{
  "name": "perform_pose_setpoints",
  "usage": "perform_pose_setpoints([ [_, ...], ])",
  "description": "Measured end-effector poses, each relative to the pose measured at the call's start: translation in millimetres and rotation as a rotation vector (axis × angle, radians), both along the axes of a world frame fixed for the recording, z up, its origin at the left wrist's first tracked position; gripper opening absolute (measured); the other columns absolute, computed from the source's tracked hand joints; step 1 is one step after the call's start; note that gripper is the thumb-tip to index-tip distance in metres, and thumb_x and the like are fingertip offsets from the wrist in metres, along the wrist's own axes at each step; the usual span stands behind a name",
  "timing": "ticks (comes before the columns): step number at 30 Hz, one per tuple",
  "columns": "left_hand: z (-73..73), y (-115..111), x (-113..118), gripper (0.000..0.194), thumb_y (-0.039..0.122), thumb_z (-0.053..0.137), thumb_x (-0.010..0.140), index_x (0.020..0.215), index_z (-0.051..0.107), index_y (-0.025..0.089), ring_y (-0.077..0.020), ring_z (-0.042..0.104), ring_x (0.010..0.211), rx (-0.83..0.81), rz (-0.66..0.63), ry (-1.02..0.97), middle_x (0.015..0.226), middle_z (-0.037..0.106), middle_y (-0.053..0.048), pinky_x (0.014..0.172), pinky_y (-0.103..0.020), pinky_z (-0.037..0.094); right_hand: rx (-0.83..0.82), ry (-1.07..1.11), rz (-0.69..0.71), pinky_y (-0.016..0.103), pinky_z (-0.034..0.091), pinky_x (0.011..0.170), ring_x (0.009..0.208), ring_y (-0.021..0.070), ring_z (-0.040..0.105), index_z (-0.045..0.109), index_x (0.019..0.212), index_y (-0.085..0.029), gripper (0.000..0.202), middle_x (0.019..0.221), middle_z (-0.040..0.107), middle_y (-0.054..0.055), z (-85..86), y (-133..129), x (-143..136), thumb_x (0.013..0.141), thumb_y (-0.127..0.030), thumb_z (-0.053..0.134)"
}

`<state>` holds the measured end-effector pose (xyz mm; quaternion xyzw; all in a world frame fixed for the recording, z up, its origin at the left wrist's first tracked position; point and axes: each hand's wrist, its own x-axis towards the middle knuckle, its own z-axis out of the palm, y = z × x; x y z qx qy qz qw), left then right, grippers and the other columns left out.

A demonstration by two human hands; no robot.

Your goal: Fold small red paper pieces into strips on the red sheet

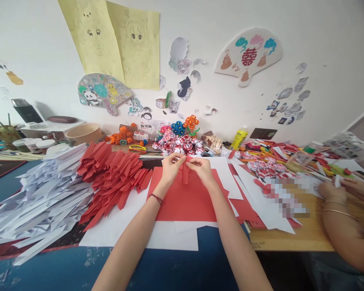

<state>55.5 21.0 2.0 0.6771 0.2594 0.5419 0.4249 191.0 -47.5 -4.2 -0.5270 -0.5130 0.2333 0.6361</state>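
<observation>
Close together above a red sheet of paper (185, 204), both hands pinch a folded red paper strip (185, 176). My left hand (172, 166), with a dark red cord around its wrist, has thumb and index finger closed at the strip's upper end. From the other side my right hand (202, 169) grips the same end between thumb and fingers. The strip's lower part hangs down over the red sheet. Just behind my hands sits a cluster of red-and-white paper flowers (185, 144).
At left lie heaps of folded white strips (48, 202) and red strips (112, 173). White sheets (115, 230) extend under the red one. A yellow-green bottle (239, 138) stands by the wall. At right, another person's hands (333, 192) hold a small white piece over the wooden table (285, 240).
</observation>
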Motion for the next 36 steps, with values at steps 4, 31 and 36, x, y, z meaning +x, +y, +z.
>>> perform_pose_setpoints([
  [4,-1.7,0.6,4.5,0.028,0.043,0.063,0.081,0.078,0.067,0.016,-0.0134,0.057,0.069,-0.018,-0.059,0.020,0.080,0.068,-0.004,0.064,-0.024,0.043,0.030,0.042,-0.044,0.032,0.046,0.071,0.072,0.0198,0.060,0.071,0.070,-0.019,0.019,0.074,0.068,0.003,-0.6,0.4,1.4,0.067,-0.036,0.078],
  [31,-5.4,-3.6,7.3,0.035,0.047,0.062,0.083,0.068,0.060,0.015,-0.0114,0.051,0.062,0.018,-0.097,0.096,0.066,0.060,-0.001,0.061,-0.024,0.039,0.033,0.153,-0.044,0.028,0.034,0.056,0.056,0.0132,0.043,0.057,0.057,-0.019,0.031,0.058,0.051,-0.002,5.3,-2.5,-2.6,0.064,-0.043,0.076],
  [36,-5.0,-5.9,8.3,0.037,0.048,0.063,0.081,0.067,0.062,0.014,-0.0121,0.052,0.062,-0.009,-0.176,0.121,0.066,0.061,-0.002,0.059,-0.024,0.039,0.070,0.188,-0.073,0.028,0.032,0.054,0.055,0.0125,0.041,0.055,0.057,-0.019,0.032,0.056,0.049,-0.003,7.6,-3.3,-2.1,0.065,-0.042,0.076],
])
